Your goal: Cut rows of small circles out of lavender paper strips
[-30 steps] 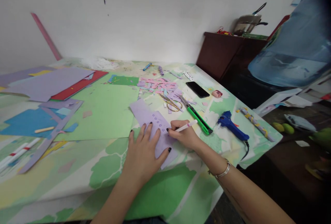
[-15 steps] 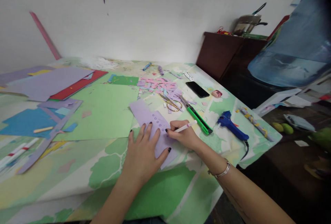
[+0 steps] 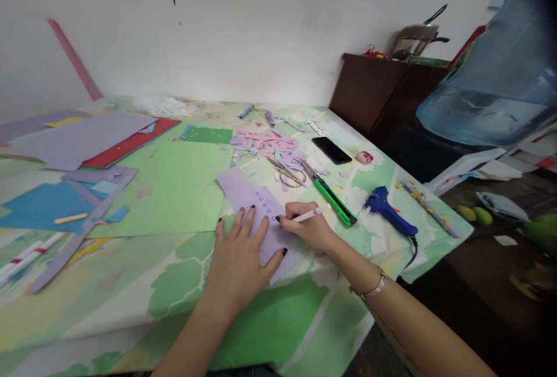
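Observation:
A strip of purple paper (image 3: pixel 235 185) lies at a slant on the table, with small drawn circles in a row on it. My left hand (image 3: pixel 239 261) rests flat on the paper, fingers spread. In a pinch grip, my right hand (image 3: pixel 308 226) holds a white felt-tip pen (image 3: pixel 314 213), its tip at the paper near the last circles and hidden by the fingers. Just beyond the right hand are a green utility knife (image 3: pixel 333 198) and gold-handled scissors (image 3: pixel 289 174). A large light green sheet (image 3: pixel 174 191) lies left of the purple strip.
Pink and purple paper scraps (image 3: pixel 263 142) are heaped behind the scissors. A black phone (image 3: pixel 331 150), a blue glue gun (image 3: pixel 391 211) and a wrapped stick (image 3: pixel 429 209) lie to the right. Coloured sheets (image 3: pixel 82 136) are stacked at the left, near capped markers (image 3: pixel 30 258).
Almost nothing differs. The right hand and pen have shifted very slightly at the row of circles; the left hand stays flat on the paper.

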